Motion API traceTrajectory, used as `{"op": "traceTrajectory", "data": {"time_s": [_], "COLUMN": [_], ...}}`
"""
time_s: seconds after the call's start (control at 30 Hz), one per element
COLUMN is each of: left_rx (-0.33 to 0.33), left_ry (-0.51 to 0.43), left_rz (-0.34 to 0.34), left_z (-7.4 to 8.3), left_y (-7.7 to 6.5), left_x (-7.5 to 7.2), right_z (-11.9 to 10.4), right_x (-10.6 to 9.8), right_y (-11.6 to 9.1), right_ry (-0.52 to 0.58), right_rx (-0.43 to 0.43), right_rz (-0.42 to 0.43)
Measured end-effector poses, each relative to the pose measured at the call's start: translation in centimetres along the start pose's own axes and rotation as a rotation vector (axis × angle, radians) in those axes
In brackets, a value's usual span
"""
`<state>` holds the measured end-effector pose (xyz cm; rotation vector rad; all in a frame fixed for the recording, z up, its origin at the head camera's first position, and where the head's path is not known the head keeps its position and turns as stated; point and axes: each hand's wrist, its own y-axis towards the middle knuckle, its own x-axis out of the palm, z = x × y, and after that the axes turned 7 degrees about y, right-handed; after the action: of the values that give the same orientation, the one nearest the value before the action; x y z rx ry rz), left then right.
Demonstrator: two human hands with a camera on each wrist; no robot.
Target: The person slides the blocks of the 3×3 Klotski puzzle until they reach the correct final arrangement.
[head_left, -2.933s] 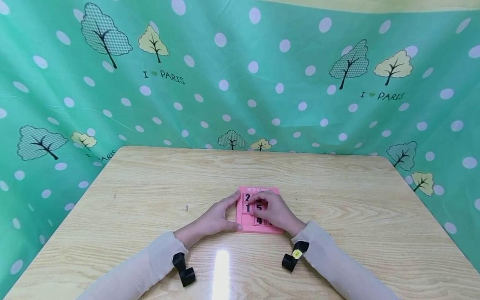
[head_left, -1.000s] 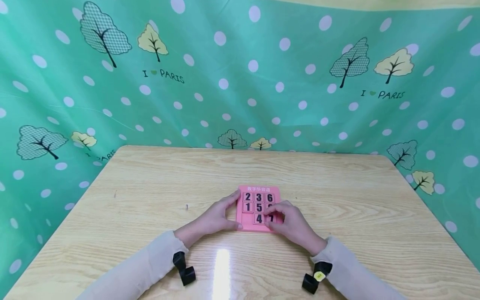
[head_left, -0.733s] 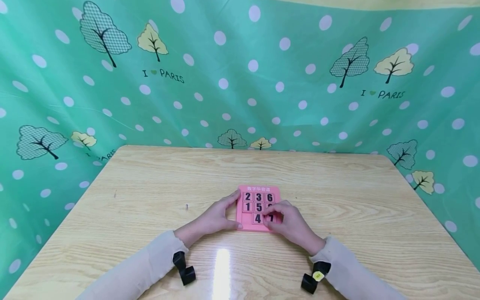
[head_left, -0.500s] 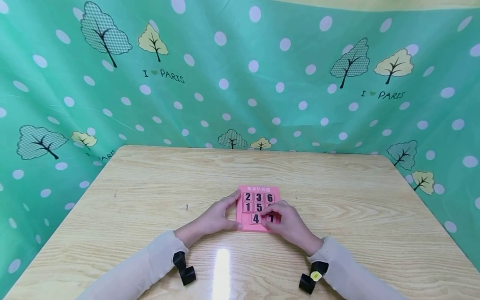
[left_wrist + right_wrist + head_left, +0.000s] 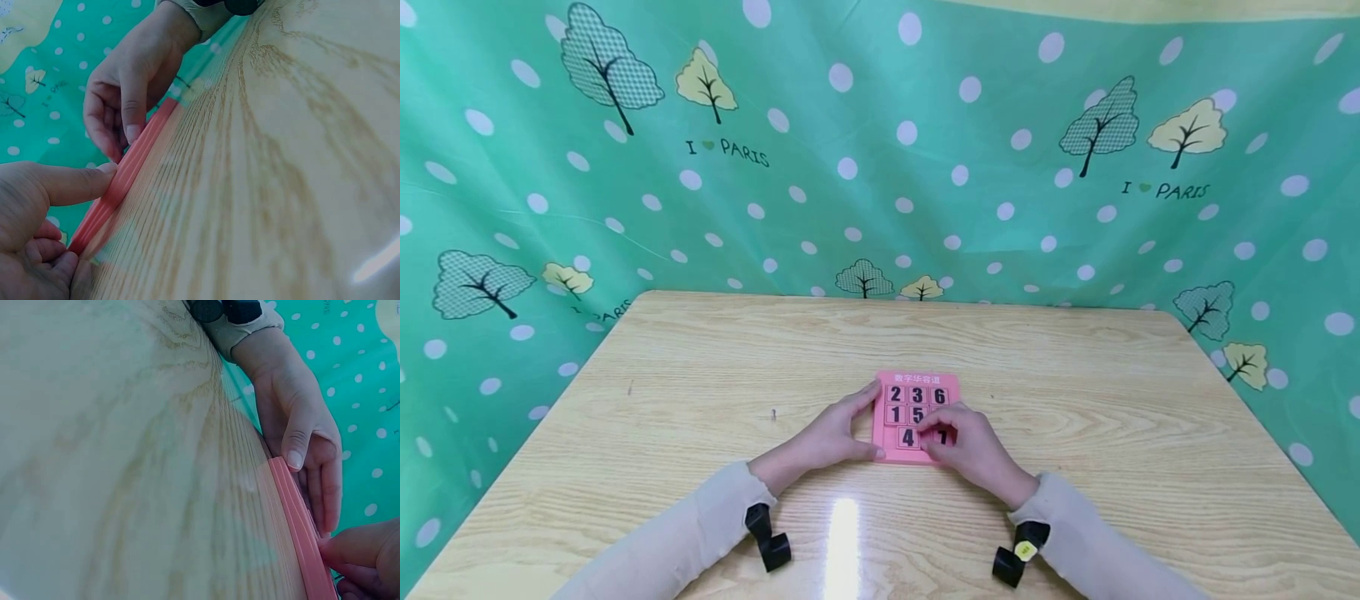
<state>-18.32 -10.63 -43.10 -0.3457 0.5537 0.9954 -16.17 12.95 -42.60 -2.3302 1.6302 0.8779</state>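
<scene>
A pink number sliding puzzle (image 5: 917, 457) lies flat on the table. Its top row reads 2, 3, 6; below are 1, 5 and a tile covered by fingers. In the bottom row, the 4 tile (image 5: 907, 437) sits between the left gap and the middle slot, and the 7 is partly hidden. My left hand (image 5: 823, 433) holds the frame's left side, index finger near the upper corner, thumb at the lower one. With thumb and index finger, my right hand (image 5: 973, 446) pinches the 4 tile at its right end. In the left wrist view, the puzzle's edge (image 5: 128, 172) shows under both hands.
The wooden table (image 5: 700, 358) extends around the puzzle on all sides. A green dotted curtain (image 5: 880, 125) with printed trees hangs behind it. Each wrist wears a black camera mount, the left one (image 5: 767, 537) and the right one (image 5: 1021, 552). Light glares on the near tabletop.
The right hand came down from the upper rows to the bottom row. Since then the 4 tile has slid left, the right hand moving with it. My left hand has stayed in place.
</scene>
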Motion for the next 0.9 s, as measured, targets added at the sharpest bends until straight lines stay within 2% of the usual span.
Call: {"op": "traceTrajectory", "data": {"time_s": [0.33, 0.5, 0.9], "left_rx": [0.008, 0.007, 0.012], "left_ry": [-0.029, -0.019, -0.015], "left_rz": [0.0, 0.003, 0.011], "left_z": [-0.4, -0.4, -0.4], "left_y": [0.1, 0.1, 0.1], "left_x": [0.1, 0.1, 0.2], "right_z": [-0.1, -0.2, -0.3], "right_x": [0.6, 0.9, 1.0], "right_y": [0.3, 0.5, 0.6], "right_ry": [0.017, 0.014, 0.014], "right_rx": [0.014, -0.024, -0.032], "right_rz": [-0.003, -0.008, -0.016]}}
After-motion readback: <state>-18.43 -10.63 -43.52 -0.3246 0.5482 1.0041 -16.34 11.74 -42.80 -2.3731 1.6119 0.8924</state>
